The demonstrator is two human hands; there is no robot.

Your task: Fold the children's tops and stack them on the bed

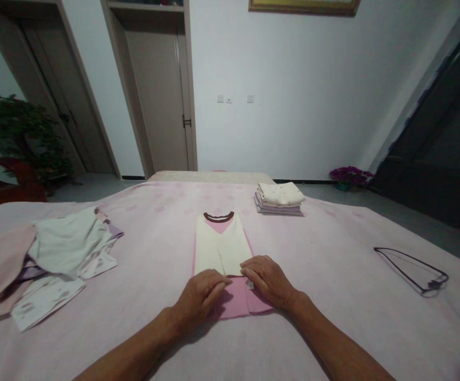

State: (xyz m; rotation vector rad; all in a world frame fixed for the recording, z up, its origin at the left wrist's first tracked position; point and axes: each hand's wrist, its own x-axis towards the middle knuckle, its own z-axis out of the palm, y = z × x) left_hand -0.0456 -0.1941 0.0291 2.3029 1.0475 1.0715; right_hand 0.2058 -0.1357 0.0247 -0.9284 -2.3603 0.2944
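A small pink shirt lies on the bedspread in front of me, its sides turned in. Its cream sleeves lie lengthwise over the front, below a dark brown neckband. At the lower end of the sleeves, my left hand is closed on the cloth with thumb and fingertips. My right hand pinches the shirt on the other side, beside a small pale label. Both palms face down, and their undersides are hidden.
Loose garments lie in a heap at the left. A stack of folded clothes stands at the back right. A black wire hanger lies at the right on the pale pink bedspread. Beyond are a door and purple flowers.
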